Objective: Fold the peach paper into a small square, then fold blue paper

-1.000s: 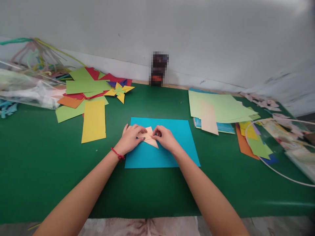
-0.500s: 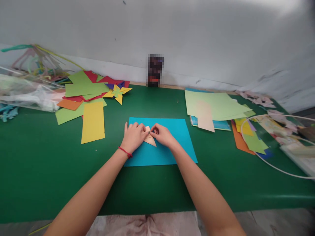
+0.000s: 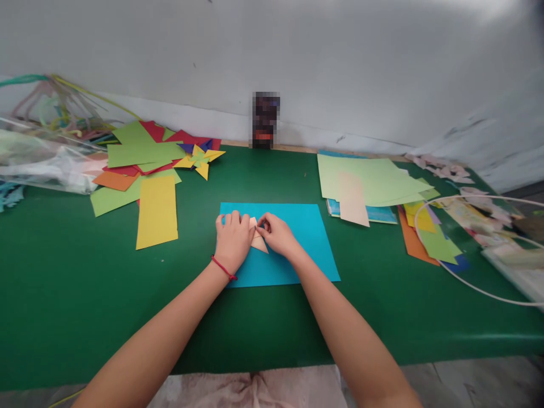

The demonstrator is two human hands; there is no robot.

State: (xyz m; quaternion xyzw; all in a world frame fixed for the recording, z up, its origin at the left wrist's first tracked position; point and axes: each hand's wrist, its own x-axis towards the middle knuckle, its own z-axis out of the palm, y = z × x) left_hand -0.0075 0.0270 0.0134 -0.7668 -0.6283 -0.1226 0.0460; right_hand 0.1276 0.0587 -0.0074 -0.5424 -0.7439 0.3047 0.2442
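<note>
A small folded piece of pale peach paper (image 3: 260, 244) lies over a blue sheet (image 3: 312, 249) on the green table. My left hand (image 3: 233, 238), with a red cord at the wrist, is bent over the paper's left side and grips it; the fingertips and part of the paper are hidden beneath it. My right hand (image 3: 275, 231) pinches the paper's upper right edge between thumb and forefinger. One pointed flap sticks out below, between the two hands.
To the left lie a yellow sheet (image 3: 157, 211), green sheets (image 3: 144, 154) and a folded yellow star (image 3: 201, 160). Light green sheets (image 3: 361, 178) and a peach strip (image 3: 353, 204) lie right. A dark pixelated object (image 3: 266, 120) stands by the wall. A white cord (image 3: 446, 277) loops at far right.
My left hand has turned slightly, its wrist shifting right and its fingers drawn in more over the paper. My right hand stays pinched at the edge. The whole view has shifted a little.
</note>
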